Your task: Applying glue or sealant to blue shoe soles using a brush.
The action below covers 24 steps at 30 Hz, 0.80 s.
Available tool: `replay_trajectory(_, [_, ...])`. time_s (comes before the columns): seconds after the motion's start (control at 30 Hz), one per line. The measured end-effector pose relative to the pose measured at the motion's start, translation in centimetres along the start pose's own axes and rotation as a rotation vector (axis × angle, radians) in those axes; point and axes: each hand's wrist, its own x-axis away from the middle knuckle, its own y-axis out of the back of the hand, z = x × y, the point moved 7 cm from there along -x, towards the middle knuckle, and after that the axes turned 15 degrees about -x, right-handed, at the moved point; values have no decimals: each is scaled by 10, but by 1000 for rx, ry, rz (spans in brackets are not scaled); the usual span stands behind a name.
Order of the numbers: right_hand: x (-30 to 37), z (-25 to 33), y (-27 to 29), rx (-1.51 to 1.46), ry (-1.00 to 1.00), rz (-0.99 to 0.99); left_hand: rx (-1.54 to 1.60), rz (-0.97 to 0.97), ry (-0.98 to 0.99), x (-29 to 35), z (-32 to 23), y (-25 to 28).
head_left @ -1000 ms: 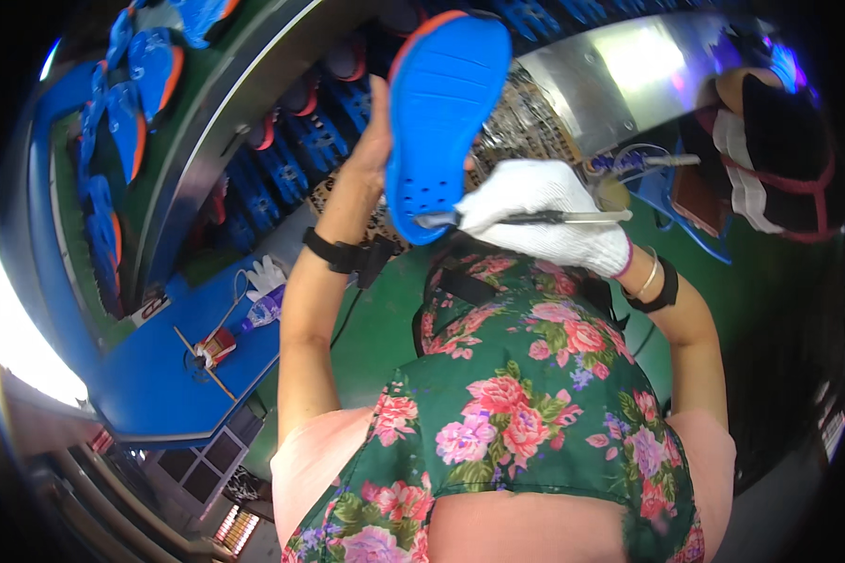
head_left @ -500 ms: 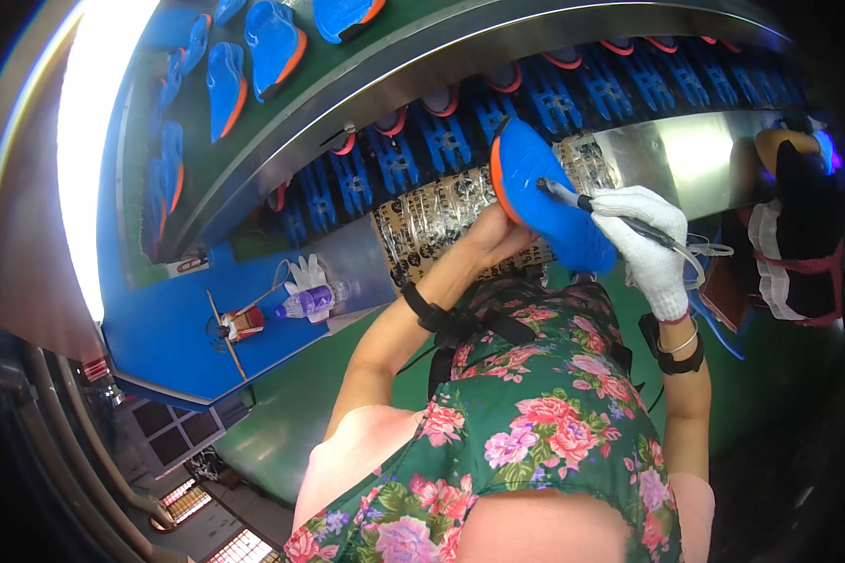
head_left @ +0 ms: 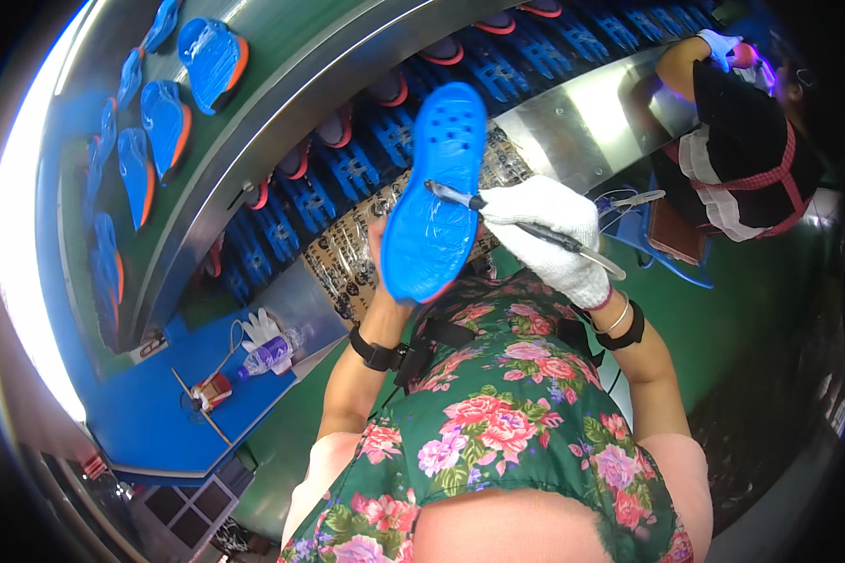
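Observation:
A blue shoe sole [head_left: 434, 235] with an orange edge stands nearly upright in front of me, its inner face toward me. Several small holes mark its top end, and its lower half has a wet shine. My left hand [head_left: 377, 258] grips it from behind at the left edge; most of the fingers are hidden by the sole. In a white knit glove, my right hand [head_left: 545, 220] is closed around a thin brush [head_left: 455, 195] with a clear tube at its back end. The brush tip lies against or just over the middle of the sole.
Blue soles [head_left: 166, 127] lie on a green belt at upper left, behind a metal rail [head_left: 218, 159]. Dark-and-blue racks [head_left: 352, 169] run beyond it. A blue table [head_left: 150, 413] holds a purple-labelled bottle [head_left: 270, 355], a white glove and a red pot. Another person [head_left: 737, 141] works at right.
The sole has turned from a slanted, edge-on pose to face me. In the picture, both hands have shifted left and the brush has come across to the sole's middle.

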Motion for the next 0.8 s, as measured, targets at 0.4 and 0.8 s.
replay_trajectory(0.4, [-43,36,0,143,313,13,-325,-149,-115,-11,18,-26])
replay_trajectory(0.8, [-38,45,-33,113,303,159,-386,-139,-117,-3,21,-5])
